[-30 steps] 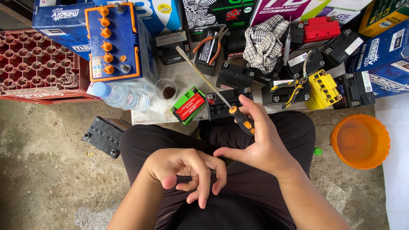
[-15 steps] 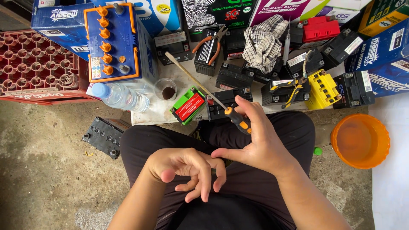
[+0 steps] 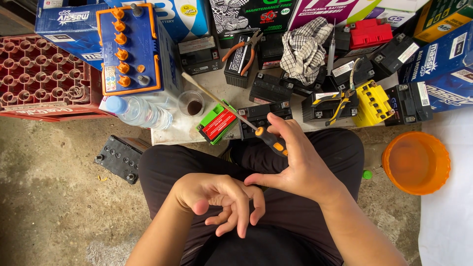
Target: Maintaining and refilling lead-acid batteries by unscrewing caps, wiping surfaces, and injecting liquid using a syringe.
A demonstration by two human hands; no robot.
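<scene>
My right hand point(image 3: 300, 165) holds a long flat screwdriver point(image 3: 231, 111) by its black and orange handle, above my lap. Its thin shaft points up and left over a small green and red battery point(image 3: 217, 123) and towards a clear cup point(image 3: 191, 103) of dark liquid. My left hand point(image 3: 221, 199) hangs empty over my thighs, its fingers loosely curled and apart, just below and left of my right hand. I sit with black trousers point(image 3: 167, 165) in front of a low white board point(image 3: 212, 83) covered with batteries.
A large blue battery with orange caps point(image 3: 130, 47), a plastic water bottle point(image 3: 135, 111) and a red crate point(image 3: 42, 76) lie at the left. Several black batteries, pliers point(image 3: 244, 49), a checked rag point(image 3: 305, 49) and a yellow battery point(image 3: 372, 101) fill the board. An orange bowl point(image 3: 416, 162) stands at the right. A black battery point(image 3: 118, 157) lies on the concrete.
My right hand has swung the screwdriver, so its tip now points further up and left, near the cup. My left hand has barely moved.
</scene>
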